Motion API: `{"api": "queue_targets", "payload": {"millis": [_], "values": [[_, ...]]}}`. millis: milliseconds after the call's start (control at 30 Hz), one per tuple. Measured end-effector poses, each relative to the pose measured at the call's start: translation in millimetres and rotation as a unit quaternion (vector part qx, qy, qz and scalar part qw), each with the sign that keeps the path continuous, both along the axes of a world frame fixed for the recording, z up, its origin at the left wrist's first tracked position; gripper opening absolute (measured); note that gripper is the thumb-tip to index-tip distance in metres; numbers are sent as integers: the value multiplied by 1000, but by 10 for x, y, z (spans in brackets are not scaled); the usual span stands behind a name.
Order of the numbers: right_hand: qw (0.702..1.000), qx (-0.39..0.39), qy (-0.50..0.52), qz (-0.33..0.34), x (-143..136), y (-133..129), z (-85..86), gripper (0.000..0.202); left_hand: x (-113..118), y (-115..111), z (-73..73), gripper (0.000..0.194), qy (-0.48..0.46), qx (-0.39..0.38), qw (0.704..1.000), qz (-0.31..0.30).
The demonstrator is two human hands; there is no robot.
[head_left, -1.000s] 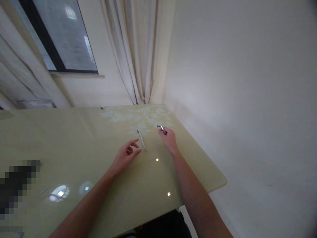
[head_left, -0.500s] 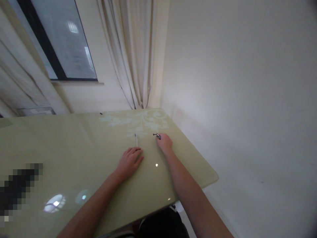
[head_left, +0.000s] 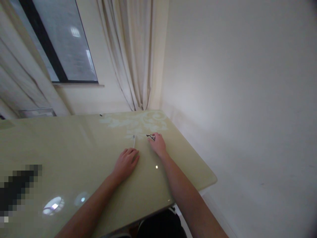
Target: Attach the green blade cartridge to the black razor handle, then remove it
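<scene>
My left hand point(head_left: 125, 163) lies low on the table, palm down, its fingers bent over the near end of a thin white stick point(head_left: 134, 142). That stick has a dark grey tip and points away from me; its exact kind is too small to tell. To the right, my right hand point(head_left: 158, 144) is closed on a small black-and-white object point(head_left: 151, 137), which pokes out to the left past the thumb and fingers. The fingers cover part of this object, so its kind is unclear. A short gap separates the object from the stick.
The glossy pale-green table point(head_left: 74, 148) has a white floral pattern point(head_left: 153, 120) at its far right corner. A small dark piece point(head_left: 100, 115) lies by the back edge. A pixelated dark area point(head_left: 19, 186) covers the left. Curtains point(head_left: 131, 49) and a wall point(head_left: 235, 82) stand behind.
My right hand has moved left with the black-and-white object, closer to the white stick. My left hand and the stick have shifted slightly left.
</scene>
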State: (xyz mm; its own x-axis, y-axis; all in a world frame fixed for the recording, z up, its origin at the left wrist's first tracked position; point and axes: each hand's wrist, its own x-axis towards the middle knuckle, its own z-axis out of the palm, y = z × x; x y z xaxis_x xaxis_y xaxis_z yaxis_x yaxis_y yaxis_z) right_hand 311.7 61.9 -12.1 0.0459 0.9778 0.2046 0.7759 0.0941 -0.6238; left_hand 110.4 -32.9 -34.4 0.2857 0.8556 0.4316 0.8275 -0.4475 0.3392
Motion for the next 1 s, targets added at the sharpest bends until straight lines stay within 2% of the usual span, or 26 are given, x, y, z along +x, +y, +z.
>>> {"api": "queue_targets", "payload": {"millis": [100,233,467,533,600,700,867,1000], "values": [[999,17,27,-14,106,60,9,32,-35,6,-3,31,-11,-3,1000,2],[999,6,12,-39,209,108,-21,31,-70,18,-14,31,-37,-11,999,-12],[998,10,-17,-55,235,99,-93,31,-46,-9,32,30,-36,-27,999,-30],[998,11,-21,-63,240,94,-101,28,-14,-41,78,28,-8,-28,1000,10],[997,13,-22,-72,244,93,-106,25,27,-76,137,30,42,-36,995,77],[996,19,-22,-85,247,97,-115,21,91,-113,219,39,102,-84,979,154],[995,28,-23,-98,272,104,-122,10,138,-124,255,38,112,-131,966,191],[993,53,-16,-100,288,87,-70,11,41,-102,274,37,93,-137,961,223]]}}
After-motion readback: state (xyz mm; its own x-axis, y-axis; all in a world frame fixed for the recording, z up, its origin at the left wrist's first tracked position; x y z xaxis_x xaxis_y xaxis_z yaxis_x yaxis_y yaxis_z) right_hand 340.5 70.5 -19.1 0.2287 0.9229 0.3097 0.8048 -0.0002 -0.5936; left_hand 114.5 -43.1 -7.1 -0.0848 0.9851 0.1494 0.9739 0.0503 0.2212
